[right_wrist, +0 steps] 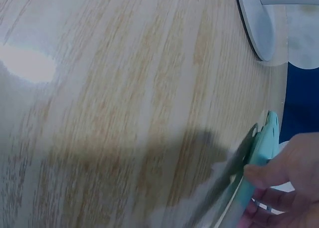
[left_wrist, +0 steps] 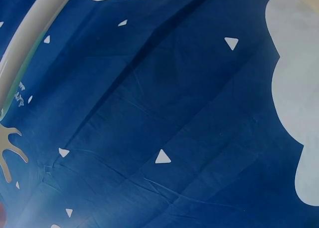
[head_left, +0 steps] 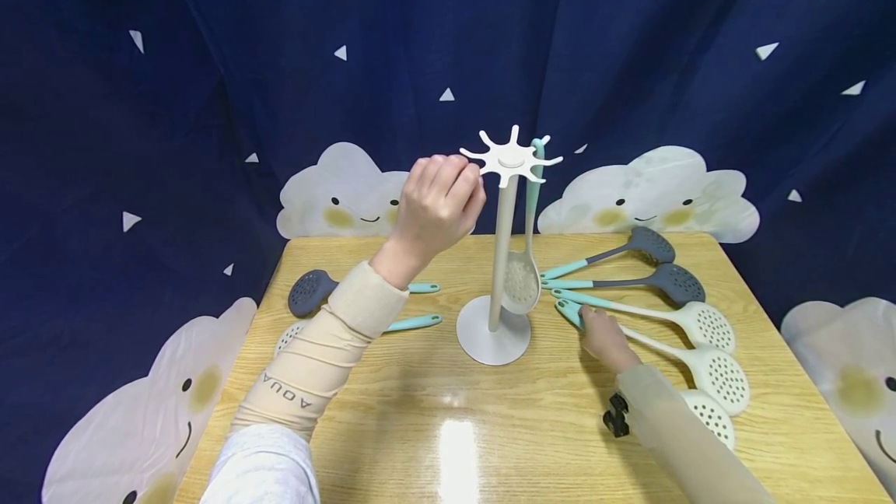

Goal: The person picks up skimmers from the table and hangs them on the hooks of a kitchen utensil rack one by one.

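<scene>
The left hand [head_left: 437,197] is raised at the left side of the white utensil rack [head_left: 502,255], its fingers curled down beside the radiating hooks [head_left: 512,155]; whether they grip a hook is hidden, and the left wrist view shows only the hooks at its edge. On the rack's far right side, a pale slotted skimmer [head_left: 520,284] hangs by its turquoise handle, its perforated head beside the pole and above the round base [head_left: 490,350]. The right hand [head_left: 606,339] reaches low over the wooden table [head_left: 392,426] and pinches a turquoise skimmer handle [right_wrist: 267,138] between thumb and fingers, to the right of the rack base. The hand covers the join, so I cannot tell which white head that handle belongs to. Fanned out at that side are 3 white skimmers [head_left: 721,381] and 2 slate-grey skimmers [head_left: 682,284], heads pointing right, the lowest white head partly behind the right sleeve [head_left: 689,438]. At the table's left, another slate skimmer [head_left: 306,293] and a white skimmer lie partly behind the left forearm, turquoise handle ends [head_left: 422,322] towards the rack. A navy curtain [head_left: 448,14] with white triangles and smiling clouds hangs behind.
</scene>
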Demonstrator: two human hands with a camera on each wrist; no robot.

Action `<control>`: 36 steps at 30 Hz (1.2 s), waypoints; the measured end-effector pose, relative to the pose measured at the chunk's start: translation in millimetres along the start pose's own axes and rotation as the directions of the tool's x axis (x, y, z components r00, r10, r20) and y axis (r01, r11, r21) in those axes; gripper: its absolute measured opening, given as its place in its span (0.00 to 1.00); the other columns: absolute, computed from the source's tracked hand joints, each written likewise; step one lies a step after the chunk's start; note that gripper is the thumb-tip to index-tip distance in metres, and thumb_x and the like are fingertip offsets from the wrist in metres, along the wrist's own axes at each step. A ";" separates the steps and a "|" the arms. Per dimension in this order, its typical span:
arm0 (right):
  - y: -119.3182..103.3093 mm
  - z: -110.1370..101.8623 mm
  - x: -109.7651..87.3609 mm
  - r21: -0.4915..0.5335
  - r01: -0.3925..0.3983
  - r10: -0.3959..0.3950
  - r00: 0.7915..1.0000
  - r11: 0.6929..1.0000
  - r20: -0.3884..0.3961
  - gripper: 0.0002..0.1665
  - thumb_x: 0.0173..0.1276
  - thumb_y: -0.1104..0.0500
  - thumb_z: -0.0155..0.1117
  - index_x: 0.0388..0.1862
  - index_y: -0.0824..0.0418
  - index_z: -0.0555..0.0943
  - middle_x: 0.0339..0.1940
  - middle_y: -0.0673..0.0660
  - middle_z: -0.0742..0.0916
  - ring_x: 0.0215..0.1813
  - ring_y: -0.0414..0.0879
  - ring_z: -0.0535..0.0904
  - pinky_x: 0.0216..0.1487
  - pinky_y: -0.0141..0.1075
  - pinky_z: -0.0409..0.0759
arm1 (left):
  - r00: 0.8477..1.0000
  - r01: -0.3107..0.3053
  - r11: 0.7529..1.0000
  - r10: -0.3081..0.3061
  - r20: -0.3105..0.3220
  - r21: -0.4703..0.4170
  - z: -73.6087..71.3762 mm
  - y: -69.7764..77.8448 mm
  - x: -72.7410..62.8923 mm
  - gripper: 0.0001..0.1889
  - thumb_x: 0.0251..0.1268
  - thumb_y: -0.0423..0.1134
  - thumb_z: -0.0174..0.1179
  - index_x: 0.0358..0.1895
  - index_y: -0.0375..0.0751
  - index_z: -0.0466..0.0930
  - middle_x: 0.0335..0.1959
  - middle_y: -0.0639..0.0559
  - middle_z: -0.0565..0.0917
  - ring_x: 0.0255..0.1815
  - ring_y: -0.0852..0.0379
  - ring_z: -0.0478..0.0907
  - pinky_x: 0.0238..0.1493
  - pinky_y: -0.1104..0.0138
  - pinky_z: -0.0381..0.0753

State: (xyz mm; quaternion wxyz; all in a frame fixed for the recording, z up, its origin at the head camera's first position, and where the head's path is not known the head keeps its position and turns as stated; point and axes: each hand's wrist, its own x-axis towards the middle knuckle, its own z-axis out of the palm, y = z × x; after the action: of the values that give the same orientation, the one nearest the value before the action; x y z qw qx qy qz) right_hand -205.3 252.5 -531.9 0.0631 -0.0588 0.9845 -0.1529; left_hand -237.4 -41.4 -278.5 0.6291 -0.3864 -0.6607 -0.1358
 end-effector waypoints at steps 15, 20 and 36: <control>-3.2 -17.8 1.7 0.004 0.015 -0.014 0.996 1.000 -0.092 0.27 0.47 0.78 0.57 0.51 0.74 0.69 0.37 0.75 0.76 0.35 0.67 0.74 0.36 0.54 0.75 | 1.000 0.000 1.000 0.000 0.006 0.008 0.9 -0.7 -1.0 0.04 0.56 0.29 0.51 0.27 0.33 0.74 0.26 0.45 0.75 0.24 0.48 0.71 0.26 0.62 0.69; -4.8 -25.5 2.1 0.009 0.027 -0.025 0.989 1.000 -0.143 0.29 0.45 0.79 0.57 0.51 0.75 0.70 0.38 0.76 0.76 0.36 0.69 0.74 0.36 0.56 0.75 | 1.000 -0.001 1.000 0.001 0.004 0.008 1.5 -1.1 -1.3 0.02 0.49 0.28 0.56 0.27 0.33 0.73 0.25 0.45 0.75 0.24 0.48 0.71 0.27 0.62 0.69; -20.2 -69.9 2.5 0.052 0.037 -0.021 0.959 0.998 -0.283 0.34 0.45 0.80 0.61 0.56 0.74 0.68 0.36 0.73 0.76 0.35 0.65 0.73 0.36 0.54 0.72 | 1.000 0.001 1.000 -0.001 -0.002 0.003 1.1 -0.5 -0.9 0.02 0.49 0.28 0.57 0.27 0.33 0.73 0.25 0.45 0.75 0.23 0.48 0.70 0.26 0.62 0.69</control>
State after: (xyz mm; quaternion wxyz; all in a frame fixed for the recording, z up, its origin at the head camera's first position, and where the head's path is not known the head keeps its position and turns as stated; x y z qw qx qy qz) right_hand -215.8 253.6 -459.9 -0.0784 -0.0489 0.9777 -0.1885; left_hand -238.6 -41.3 -279.3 0.6302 -0.3850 -0.6604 -0.1358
